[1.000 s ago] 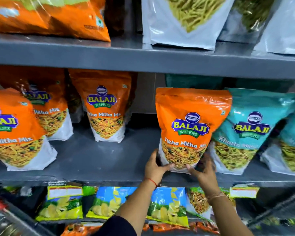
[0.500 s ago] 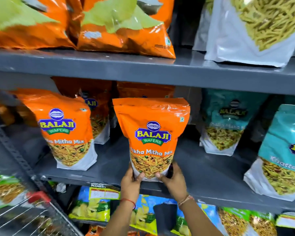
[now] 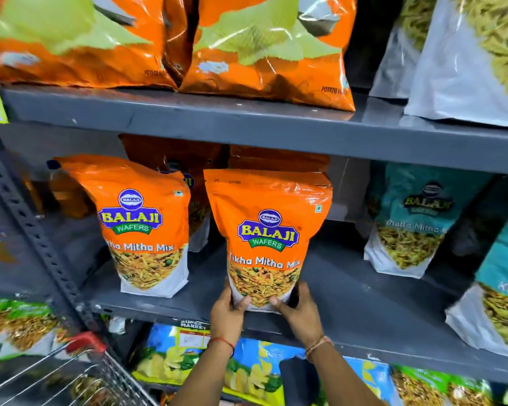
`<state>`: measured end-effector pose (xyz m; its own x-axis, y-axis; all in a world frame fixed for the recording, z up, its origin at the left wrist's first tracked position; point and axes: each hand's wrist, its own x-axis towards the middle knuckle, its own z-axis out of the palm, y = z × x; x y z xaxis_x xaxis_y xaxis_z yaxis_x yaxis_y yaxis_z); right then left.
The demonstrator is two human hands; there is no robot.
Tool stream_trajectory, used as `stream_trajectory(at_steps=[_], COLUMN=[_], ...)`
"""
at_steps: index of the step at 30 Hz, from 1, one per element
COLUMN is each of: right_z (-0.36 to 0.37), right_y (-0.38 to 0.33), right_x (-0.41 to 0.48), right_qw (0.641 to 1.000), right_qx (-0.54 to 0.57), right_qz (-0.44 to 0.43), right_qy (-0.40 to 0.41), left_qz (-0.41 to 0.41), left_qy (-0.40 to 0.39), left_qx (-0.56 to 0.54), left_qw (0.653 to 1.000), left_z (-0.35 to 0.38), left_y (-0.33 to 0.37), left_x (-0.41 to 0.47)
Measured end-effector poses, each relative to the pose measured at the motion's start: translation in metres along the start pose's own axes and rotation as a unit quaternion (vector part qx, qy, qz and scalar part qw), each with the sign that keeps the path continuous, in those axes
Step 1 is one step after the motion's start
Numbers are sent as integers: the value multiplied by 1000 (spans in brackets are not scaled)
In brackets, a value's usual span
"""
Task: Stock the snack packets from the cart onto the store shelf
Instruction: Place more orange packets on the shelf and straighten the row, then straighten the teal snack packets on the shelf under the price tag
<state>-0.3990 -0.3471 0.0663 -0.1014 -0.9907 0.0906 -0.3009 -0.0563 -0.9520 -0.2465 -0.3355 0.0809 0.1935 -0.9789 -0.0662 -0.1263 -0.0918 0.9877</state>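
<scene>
An orange Tikha Mitha Mix packet [image 3: 269, 230] stands upright at the front of the grey middle shelf [image 3: 349, 291]. My left hand [image 3: 228, 312] grips its lower left corner and my right hand [image 3: 298, 310] grips its lower right corner. Another orange packet of the same kind [image 3: 143, 227] stands just to its left, with more orange packets behind both. The wire cart [image 3: 65, 376] with a red handle shows at the bottom left; its contents are blurred.
Teal Khatta Mitha packets [image 3: 414, 221] stand on the same shelf to the right. Large orange chip bags [image 3: 264, 48] and white pouches [image 3: 467, 60] fill the shelf above. Blue and green packets [image 3: 247, 373] line the shelf below. A slotted upright post [image 3: 33, 227] stands at the left.
Both hands have carried the orange packet leftward along the shelf, away from the teal packets, to stand beside the other orange packet. The view has panned left and the cart has come into sight.
</scene>
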Motion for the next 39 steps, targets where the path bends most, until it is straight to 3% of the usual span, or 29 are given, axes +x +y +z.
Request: stream_trajectory(at_steps=[9, 12, 15, 19, 23, 26, 30, 32, 34, 39], right_z=[-2, -24, -69, -171, -270, -337, -395, -408, -410, -392], right_y=[1, 14, 39, 70, 91, 108, 118, 115, 113, 118], right_x=[-8, -34, -69, -91, -89, -80, -59, -50, -44, -38], right_qw=[999, 991, 977, 931, 890, 905, 970, 992, 998, 995], right_qx=[-12, -35, -47, -84, -66, -24, 6, 30, 42, 66], right_qz=[-13, -14, -58, -54, -35, 2, 23, -6, -5, 26], right_qy=[31, 128, 201, 350, 450, 424, 241, 121, 55, 73], left_qz=[8, 11, 124, 226, 261, 153, 57, 42, 27, 16], left_qy=[18, 114, 213, 141, -28, -144, -265, -278, -273, -225], left_qx=[3, 19, 110, 184, 146, 88, 39, 34, 24, 27], left_qw=[1000, 993, 963, 946, 954, 974, 962, 959, 961, 974], left_z=[2, 10, 31, 117, 222, 293, 351, 365, 370, 358], left_y=[-10, -10, -2, 10, 25, 37, 56, 61, 64, 56], left_x=[0, -18, -53, -96, -113, -115, -105, -98, -93, -87])
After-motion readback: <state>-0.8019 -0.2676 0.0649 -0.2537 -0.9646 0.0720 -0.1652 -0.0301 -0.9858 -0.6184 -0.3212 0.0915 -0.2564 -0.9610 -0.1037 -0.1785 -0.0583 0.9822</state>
